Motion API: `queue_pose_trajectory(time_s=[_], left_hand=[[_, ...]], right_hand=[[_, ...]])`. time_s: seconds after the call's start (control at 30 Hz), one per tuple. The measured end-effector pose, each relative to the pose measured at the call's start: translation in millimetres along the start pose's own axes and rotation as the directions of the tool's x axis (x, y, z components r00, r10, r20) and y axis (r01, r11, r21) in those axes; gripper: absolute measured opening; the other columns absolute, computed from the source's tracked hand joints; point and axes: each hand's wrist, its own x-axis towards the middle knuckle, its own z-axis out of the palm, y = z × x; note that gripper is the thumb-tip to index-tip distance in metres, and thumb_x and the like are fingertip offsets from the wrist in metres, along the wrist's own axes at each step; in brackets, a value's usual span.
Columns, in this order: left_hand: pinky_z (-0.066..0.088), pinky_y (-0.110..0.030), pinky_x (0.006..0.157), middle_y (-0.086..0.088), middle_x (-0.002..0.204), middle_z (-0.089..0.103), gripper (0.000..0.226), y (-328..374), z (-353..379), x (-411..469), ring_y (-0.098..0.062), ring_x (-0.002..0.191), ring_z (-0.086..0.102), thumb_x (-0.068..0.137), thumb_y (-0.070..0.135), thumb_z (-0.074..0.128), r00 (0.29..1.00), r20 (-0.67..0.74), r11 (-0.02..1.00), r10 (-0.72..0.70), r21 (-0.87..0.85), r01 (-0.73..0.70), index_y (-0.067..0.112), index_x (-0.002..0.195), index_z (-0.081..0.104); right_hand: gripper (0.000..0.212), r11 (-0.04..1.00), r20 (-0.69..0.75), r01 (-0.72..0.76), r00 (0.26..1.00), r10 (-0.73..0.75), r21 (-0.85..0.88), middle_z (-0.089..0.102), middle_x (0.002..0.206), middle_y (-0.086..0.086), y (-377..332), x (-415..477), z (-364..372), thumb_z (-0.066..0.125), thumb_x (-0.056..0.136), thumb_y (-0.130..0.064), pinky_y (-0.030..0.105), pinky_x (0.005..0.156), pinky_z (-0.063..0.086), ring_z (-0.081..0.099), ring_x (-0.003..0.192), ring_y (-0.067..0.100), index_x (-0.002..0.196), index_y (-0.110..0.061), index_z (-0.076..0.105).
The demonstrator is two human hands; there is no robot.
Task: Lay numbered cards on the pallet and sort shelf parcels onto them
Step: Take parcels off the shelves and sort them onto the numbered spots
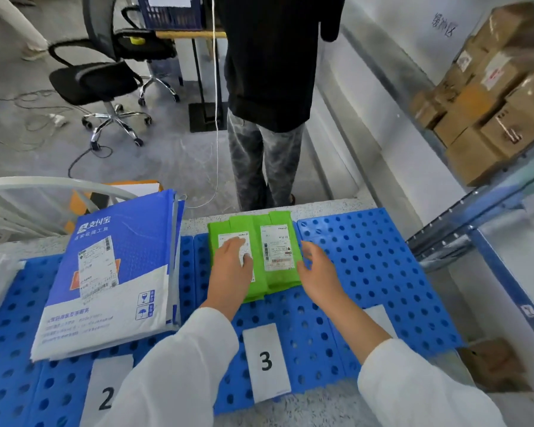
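1. Parcels in green film are seen side by side on the blue perforated pallet [367, 257], on the far side of card 3 [267, 362]: a left green parcel [228, 232] and a right green parcel [278, 251], their long edges touching. More green edges show beneath the near ends, so a stack is judged likely.
2. The left hand [233, 266] is laid flat on the left green parcel, fingers straight over its white label; nothing is gripped.
3. The right hand [316, 272] is held open with relaxed fingers just beside the right edge of the right green parcel. Whether the thumb touches that edge cannot be told, and nothing is held.
4. The parcels are judged light, soft and slightly slick. The film can be expected to slide under a flat palm, and the pair to shift apart if pushed from one side only.
5. A hold is best taken at the long outer edges, one hand to each side, so that the stack is squared and pressed together. The thin flaps at the far end should be avoided.
6. To the left, blue-and-white mailers [117, 272] are stacked beyond card 2 [105, 392].
7. At the far right, cardboard boxes [490, 103] are kept on the shelf [475, 211].
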Motion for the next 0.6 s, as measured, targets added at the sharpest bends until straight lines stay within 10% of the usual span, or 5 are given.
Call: queue_pose_trajectory(time_s=[0.33,0.6], left_hand=[[0.028,-0.026,0.109,-0.004,0.14,0.047,0.044,129.3,81.7,-73.0,-0.019,0.132,0.04,0.099,0.029,0.048,0.706,0.465,0.725,0.534,0.177,-0.665,0.015,0.14,0.045],[0.023,-0.027,0.114,0.0,0.151,0.034,0.054,177.9,138.7,-166.4,-0.017,0.141,0.027,0.1,0.036,0.043,0.518,0.635,0.515,0.573,0.212,-0.83,0.016,0.148,0.03]], right_hand=[[0.056,0.975,-0.188,0.004,0.981,-0.047,-0.222,0.034,0.149,0.004,73.8,-103.7,-132.3,0.051,0.099,-0.028,0.04,0.106,0.04,0.039,0.134,0.023,0.148,-0.016,0.028],[0.062,0.971,-0.28,-0.159,0.954,0.105,-0.176,0.028,0.155,0.007,159.3,-209.4,-175.5,0.052,0.098,-0.031,0.037,0.11,0.033,0.032,0.14,0.023,0.15,-0.012,0.024]])
